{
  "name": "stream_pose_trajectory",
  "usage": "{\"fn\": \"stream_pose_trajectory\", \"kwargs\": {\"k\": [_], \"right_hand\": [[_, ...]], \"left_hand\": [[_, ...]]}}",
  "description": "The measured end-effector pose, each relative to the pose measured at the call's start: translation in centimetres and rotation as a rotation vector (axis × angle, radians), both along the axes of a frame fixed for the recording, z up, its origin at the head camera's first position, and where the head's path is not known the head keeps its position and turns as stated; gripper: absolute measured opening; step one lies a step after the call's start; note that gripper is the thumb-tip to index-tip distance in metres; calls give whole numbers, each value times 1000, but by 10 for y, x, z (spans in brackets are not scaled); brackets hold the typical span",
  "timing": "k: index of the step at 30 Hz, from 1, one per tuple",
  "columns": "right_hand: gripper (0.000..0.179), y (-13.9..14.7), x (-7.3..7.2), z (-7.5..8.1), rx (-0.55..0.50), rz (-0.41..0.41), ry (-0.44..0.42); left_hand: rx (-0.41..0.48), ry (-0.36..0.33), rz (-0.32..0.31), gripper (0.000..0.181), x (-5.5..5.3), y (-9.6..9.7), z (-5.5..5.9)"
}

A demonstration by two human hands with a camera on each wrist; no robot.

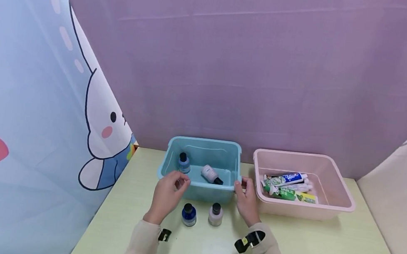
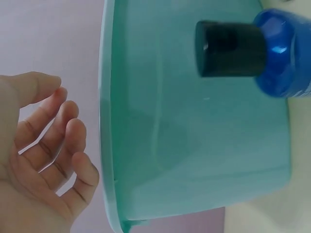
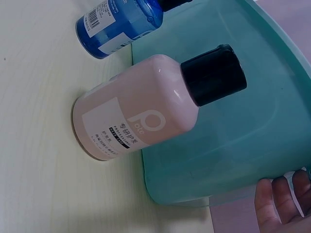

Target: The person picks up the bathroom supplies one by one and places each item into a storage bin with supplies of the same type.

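My left hand (image 1: 169, 192) hovers at the front left of a teal plastic basin (image 1: 211, 194). In the left wrist view its fingers (image 2: 75, 136) are loosely bent, holding nothing, apart from the rim. At the basin's front right corner, my right hand (image 1: 248, 201) grips the rim, fingertips (image 3: 265, 199) against the outer side. Inside the basin a blue bottle (image 1: 184, 164) leans upright and a pale pink bottle (image 1: 209, 173) lies on its side. In front stand a dark blue bottle (image 1: 189, 216) and a pink bottle (image 3: 136, 109), both with black caps.
Right of the teal basin stands a pink basin (image 1: 338, 203) with several toothpaste tubes (image 1: 287, 187) in it. Both basins rest on a pale table (image 1: 355, 253) against a purple cloth backdrop (image 1: 262, 75). A printed cloth (image 1: 33, 95) hangs at the left.
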State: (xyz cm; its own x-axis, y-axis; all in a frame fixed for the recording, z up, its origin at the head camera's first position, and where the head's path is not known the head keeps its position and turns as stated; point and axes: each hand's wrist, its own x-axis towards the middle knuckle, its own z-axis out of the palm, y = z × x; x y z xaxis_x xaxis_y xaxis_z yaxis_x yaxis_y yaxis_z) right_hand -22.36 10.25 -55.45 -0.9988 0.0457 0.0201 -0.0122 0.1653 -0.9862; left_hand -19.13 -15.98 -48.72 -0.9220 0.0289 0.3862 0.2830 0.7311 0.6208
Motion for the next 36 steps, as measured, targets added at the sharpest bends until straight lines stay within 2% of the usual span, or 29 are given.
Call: {"fn": "stream_pose_trajectory", "kwargs": {"k": [8,15,23,28,36], "right_hand": [[41,1,-2,-6,10,-13,17],[41,0,-4,-7,12,-19,16],[40,0,-3,-6,2,-15,21],[38,0,-2,-5,-6,-17,31],[38,0,-2,-6,-9,-12,15]], "left_hand": [[19,-31,31,5,16,1,-16],[-13,-98,31,6,22,2,-37],[-37,-113,24,8,27,2,-56],[-49,-121,25,10,29,2,-64],[-37,-198,24,18,33,4,-70]]}}
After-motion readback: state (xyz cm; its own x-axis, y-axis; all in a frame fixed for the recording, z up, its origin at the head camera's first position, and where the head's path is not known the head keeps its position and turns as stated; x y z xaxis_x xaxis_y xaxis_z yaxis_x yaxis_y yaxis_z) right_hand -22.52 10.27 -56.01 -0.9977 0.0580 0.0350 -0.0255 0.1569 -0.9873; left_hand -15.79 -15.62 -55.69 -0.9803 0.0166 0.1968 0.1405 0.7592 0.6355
